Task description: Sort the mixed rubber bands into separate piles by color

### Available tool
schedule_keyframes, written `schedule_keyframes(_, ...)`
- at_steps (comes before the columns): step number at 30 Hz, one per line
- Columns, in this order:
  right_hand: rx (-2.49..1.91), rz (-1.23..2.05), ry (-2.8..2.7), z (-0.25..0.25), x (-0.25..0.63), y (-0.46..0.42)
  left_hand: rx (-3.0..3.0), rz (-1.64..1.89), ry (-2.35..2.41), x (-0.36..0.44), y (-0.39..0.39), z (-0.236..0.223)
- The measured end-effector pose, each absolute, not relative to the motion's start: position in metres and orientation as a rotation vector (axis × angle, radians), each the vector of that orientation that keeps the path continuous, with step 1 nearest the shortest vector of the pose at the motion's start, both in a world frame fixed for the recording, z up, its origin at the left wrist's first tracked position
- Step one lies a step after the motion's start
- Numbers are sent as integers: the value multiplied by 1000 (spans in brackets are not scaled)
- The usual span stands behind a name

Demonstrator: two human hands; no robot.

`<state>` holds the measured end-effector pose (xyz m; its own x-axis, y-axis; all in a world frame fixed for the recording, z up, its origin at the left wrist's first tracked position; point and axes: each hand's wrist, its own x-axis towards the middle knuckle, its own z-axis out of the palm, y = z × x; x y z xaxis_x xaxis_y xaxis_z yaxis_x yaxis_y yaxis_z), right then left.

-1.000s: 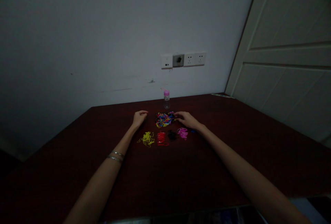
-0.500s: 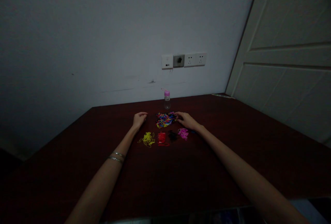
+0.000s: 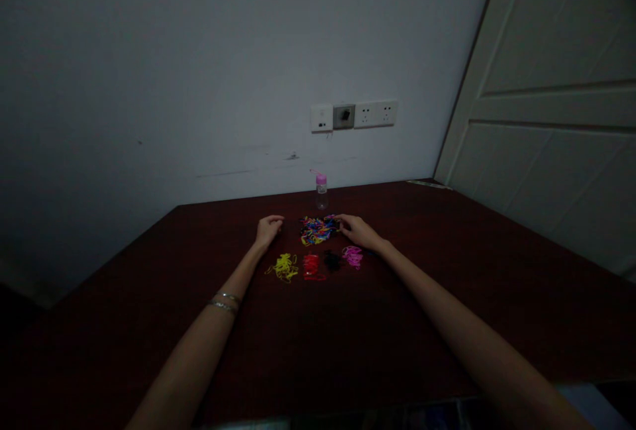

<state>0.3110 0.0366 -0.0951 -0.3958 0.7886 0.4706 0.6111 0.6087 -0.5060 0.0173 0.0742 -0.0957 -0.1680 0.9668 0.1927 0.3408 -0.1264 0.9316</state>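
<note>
A mixed heap of colourful rubber bands (image 3: 317,230) lies on the dark red table. At the heap's right edge is my right hand (image 3: 356,231), its thumb and fingers bent together; whatever lies between the fingertips is too small to make out. My left hand (image 3: 269,227) rests to the left of the heap, apart from it, with fingers curled closed and nothing visible in them. Sorted by colour, nearer to me, are yellow bands (image 3: 284,268), red bands (image 3: 311,267), black bands (image 3: 332,260) and pink bands (image 3: 352,257). A bit of blue shows under my right wrist.
Behind the heap stands a clear bottle (image 3: 322,198) with a pink lid and loop. The table (image 3: 318,350) meets a pale wall carrying several sockets (image 3: 375,114). A white panelled door (image 3: 551,112) is at the right.
My right fingers have shifted very slightly at the heap's edge. My left hand and the colour groups look the same.
</note>
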Motion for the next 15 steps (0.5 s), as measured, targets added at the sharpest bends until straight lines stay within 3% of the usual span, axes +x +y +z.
schedule_keyframes(15,-1095,506,-1729,-86,330,46,1485,1308,1532,18,77,-97)
